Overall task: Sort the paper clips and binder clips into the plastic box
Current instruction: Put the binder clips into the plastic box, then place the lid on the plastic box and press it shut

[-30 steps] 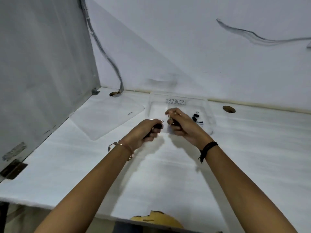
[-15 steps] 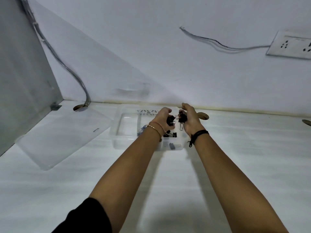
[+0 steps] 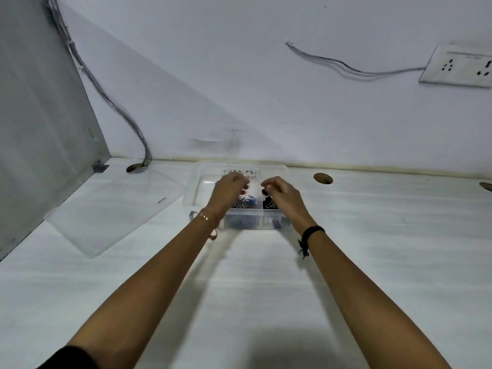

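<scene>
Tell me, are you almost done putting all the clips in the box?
Nearly, it seems. The blue paper clips lie in one part of the clear box and the black binder clips in the part beside it. Both the left hand and the right hand are over the box; whether either holds a clip is unclear. One small dark thing lies on the lid.

Left hand (image 3: 227,191) and right hand (image 3: 282,197) are motion-blurred; whether either fingertip set holds a clip cannot be told. Both hands cover part of the box (image 3: 198,179) interior. Paper clips (image 3: 246,204) and binder clips (image 3: 269,203) are partly hidden, too small to count. Socket (image 3: 458,67) is cut by the right edge.
</scene>
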